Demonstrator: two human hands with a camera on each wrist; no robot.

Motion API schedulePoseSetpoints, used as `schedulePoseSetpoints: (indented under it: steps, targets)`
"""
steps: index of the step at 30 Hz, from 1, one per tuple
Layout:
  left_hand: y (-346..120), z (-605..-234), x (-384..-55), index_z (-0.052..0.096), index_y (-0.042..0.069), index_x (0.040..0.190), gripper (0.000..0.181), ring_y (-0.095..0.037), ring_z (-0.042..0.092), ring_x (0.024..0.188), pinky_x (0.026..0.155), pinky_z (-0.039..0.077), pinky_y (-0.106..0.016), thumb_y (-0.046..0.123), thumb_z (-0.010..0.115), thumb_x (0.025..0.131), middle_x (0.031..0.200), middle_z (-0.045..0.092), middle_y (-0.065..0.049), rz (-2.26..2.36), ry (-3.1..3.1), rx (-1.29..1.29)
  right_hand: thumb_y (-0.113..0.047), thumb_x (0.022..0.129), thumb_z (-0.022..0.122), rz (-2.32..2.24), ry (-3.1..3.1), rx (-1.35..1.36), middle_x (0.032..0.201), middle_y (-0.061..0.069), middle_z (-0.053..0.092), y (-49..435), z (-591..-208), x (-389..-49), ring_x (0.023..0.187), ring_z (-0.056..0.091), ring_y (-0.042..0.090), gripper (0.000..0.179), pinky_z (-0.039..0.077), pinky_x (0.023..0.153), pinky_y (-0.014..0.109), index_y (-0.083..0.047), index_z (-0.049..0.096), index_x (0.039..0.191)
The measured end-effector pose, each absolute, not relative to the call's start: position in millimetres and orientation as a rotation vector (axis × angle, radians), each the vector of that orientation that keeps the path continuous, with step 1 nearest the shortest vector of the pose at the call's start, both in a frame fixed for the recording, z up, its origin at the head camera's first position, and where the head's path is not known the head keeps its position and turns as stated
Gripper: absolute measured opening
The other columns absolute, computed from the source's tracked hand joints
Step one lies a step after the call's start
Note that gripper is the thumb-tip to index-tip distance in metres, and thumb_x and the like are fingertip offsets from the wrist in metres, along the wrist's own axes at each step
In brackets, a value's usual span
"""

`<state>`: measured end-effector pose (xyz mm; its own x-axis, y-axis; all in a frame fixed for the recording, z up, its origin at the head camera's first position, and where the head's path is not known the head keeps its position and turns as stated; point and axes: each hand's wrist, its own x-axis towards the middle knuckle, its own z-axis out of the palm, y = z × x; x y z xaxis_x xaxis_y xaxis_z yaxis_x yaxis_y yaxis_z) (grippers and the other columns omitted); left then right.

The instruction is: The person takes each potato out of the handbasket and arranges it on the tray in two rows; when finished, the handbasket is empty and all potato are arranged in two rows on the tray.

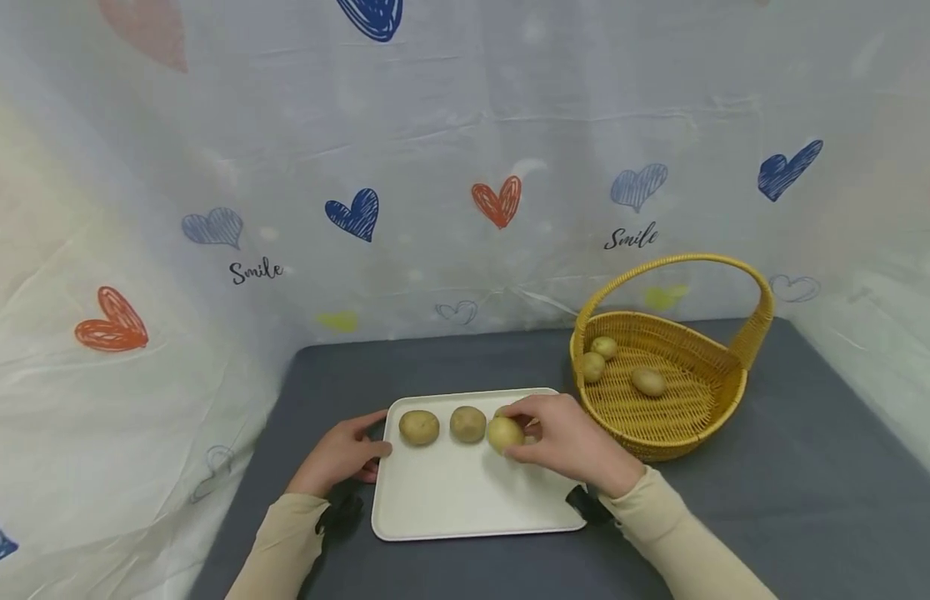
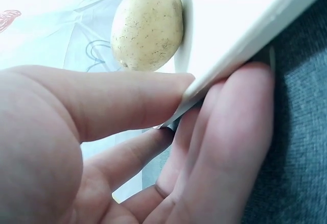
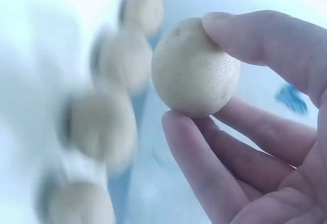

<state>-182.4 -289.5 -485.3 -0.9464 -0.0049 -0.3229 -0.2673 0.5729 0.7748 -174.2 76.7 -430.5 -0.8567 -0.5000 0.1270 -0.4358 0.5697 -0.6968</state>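
My right hand (image 1: 566,437) pinches a pale, round potato (image 1: 504,435) between thumb and fingertips, just over the far part of the white tray (image 1: 465,500). In the right wrist view this potato (image 3: 195,68) appears raised beside a row of several blurred potatoes on the tray. Two of the row, an oval potato (image 1: 419,427) and a rounder potato (image 1: 468,424), show plainly in the head view; my right hand hides most of the others. At the tray's left edge my left hand (image 1: 343,454) grips the rim, thumb above and fingers underneath.
A yellow woven basket (image 1: 663,433) with a tall arched handle stands right of the tray, holding three potatoes. A dark grey cloth (image 1: 795,483) covers the table. Behind hangs a pale sheet (image 1: 435,150) printed with hearts.
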Motion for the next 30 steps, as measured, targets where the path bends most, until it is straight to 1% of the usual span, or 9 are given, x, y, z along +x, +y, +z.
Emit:
schedulePoseSetpoints:
  steps: [3,6,9,12,14,22,30]
  targets:
    - [-287,-486,-185,0.052,0.016,0.162,0.072,-0.021,0.07,0.061,0.061,0.066,-0.036,0.015,0.079,0.095,0.074,0.065,-0.012,1.317,2.517,-0.22,-0.019,0.086,0.091,-1.22,2.632,-0.848,0.117,0.001,0.08,50,-440,-172,0.101,0.075,0.013,0.041,0.066,0.089,0.034,-0.01,0.08,0.125]
    - [-284,-486,-187,0.052,0.017,0.163,0.072,-0.021,0.071,0.062,0.062,0.066,-0.037,0.015,0.079,0.096,0.074,0.066,-0.013,1.316,2.519,-0.213,-0.019,0.086,0.09,-1.243,2.596,-0.871,0.115,0.001,0.08,26,-449,-170,0.1,0.076,0.013,0.04,0.066,0.088,0.034,-0.011,0.08,0.123]
    - [-284,-487,-189,0.052,0.018,0.163,0.072,-0.021,0.072,0.063,0.062,0.066,-0.036,0.015,0.079,0.096,0.076,0.066,-0.013,1.317,2.52,-0.212,-0.018,0.084,0.09,-1.217,2.592,-0.903,0.113,-0.001,0.08,5,-458,-171,0.098,0.075,0.01,0.04,0.064,0.086,0.028,-0.011,0.081,0.122]
    - [-284,-488,-189,0.052,0.018,0.162,0.072,-0.021,0.073,0.063,0.062,0.066,-0.037,0.014,0.078,0.096,0.076,0.067,-0.013,1.334,2.51,-0.209,-0.017,0.083,0.089,-1.171,2.6,-0.943,0.108,-0.002,0.079,-13,-465,-173,0.095,0.071,0.006,0.04,0.058,0.082,0.02,-0.01,0.081,0.121]
    - [-285,-488,-188,0.053,0.018,0.162,0.071,-0.021,0.073,0.063,0.061,0.066,-0.037,0.014,0.078,0.096,0.076,0.067,-0.013,1.344,2.503,-0.209,-0.015,0.082,0.089,-1.16,2.597,-0.97,0.106,-0.003,0.079,-22,-469,-173,0.092,0.069,0.005,0.039,0.056,0.081,0.018,-0.01,0.081,0.12]
    - [-285,-489,-185,0.053,0.018,0.162,0.071,-0.02,0.072,0.062,0.061,0.066,-0.036,0.014,0.078,0.096,0.074,0.066,-0.013,1.341,2.502,-0.212,-0.012,0.082,0.088,-1.129,2.581,-1.035,0.106,-0.002,0.081,-41,-481,-171,0.086,0.065,-0.001,0.039,0.053,0.076,0.014,-0.008,0.081,0.121]
    - [-290,-488,-185,0.053,0.018,0.162,0.071,-0.019,0.072,0.061,0.061,0.066,-0.036,0.013,0.078,0.096,0.072,0.067,-0.012,1.348,2.498,-0.227,-0.013,0.082,0.088,-1.087,2.569,-1.054,0.107,-0.003,0.081,-52,-482,-171,0.081,0.062,-0.001,0.04,0.051,0.075,0.013,-0.007,0.081,0.121]
